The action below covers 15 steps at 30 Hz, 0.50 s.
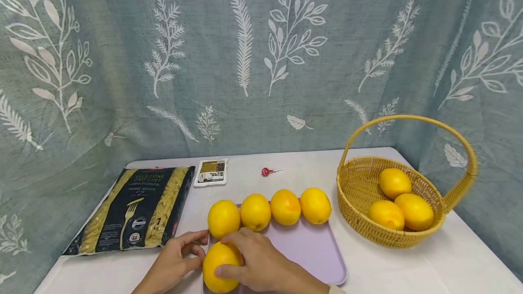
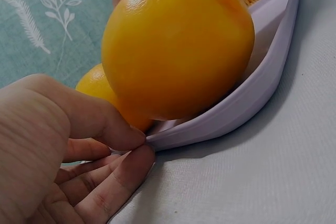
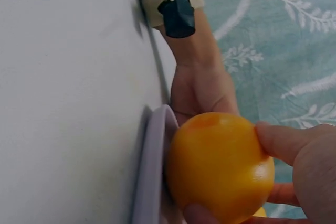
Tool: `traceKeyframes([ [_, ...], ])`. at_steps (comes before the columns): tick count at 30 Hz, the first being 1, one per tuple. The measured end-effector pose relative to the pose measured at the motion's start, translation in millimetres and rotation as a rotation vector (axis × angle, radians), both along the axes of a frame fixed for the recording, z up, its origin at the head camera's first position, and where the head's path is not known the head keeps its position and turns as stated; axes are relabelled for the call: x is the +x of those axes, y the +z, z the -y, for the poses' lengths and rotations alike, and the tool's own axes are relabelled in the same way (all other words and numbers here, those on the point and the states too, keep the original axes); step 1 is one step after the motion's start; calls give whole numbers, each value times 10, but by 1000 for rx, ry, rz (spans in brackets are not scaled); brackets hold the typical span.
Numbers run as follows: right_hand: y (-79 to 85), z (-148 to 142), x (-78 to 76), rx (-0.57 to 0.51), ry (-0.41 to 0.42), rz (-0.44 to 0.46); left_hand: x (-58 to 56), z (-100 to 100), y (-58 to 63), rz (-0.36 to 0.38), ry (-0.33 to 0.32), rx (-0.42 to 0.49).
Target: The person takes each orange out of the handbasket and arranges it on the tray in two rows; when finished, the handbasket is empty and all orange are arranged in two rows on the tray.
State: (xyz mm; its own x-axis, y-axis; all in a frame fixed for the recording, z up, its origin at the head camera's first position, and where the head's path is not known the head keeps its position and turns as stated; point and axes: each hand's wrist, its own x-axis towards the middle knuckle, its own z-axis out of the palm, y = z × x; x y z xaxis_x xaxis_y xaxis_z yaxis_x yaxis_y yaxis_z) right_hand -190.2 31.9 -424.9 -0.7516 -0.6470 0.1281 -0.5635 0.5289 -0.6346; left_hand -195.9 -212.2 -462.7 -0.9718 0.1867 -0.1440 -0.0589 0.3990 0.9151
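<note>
My right hand [image 1: 263, 257] grips a yellow-orange orange [image 1: 217, 270] from above, fingers and thumb spread round its sides. This orange is over the near left corner of a shallow lilac tray [image 1: 304, 251]. On the tray's left side, my left hand [image 1: 176, 257] pinches the rim between thumb and finger, as the left wrist view shows beside the orange [image 2: 178, 45]. Along the tray's far edge several more oranges [image 1: 285, 207] sit in a row. In the right wrist view the held orange [image 3: 220, 166] is close against the raised tray wall [image 3: 149, 166].
A woven basket [image 1: 392, 240] with a tall handle stands to the right, holding 3 oranges [image 1: 394, 183]. A pasta bag [image 1: 136, 212] lies at left. Behind the tray are a small flat packet [image 1: 211, 172] and a red lollipop [image 1: 267, 172]. A patterned curtain [image 1: 253, 117] hangs behind the white table.
</note>
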Motion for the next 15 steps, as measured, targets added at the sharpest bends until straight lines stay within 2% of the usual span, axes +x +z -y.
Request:
traceKeyframes([
  [6,-29,63,28,-3,-32,59,5,-25,-8,41,55,-17],
  [10,-41,83,44,-10,-29,52,-3,-59,1,71,126,-50],
  [15,-37,71,46,-4,-39,58,-19,-81,20,71,155,-70],
])
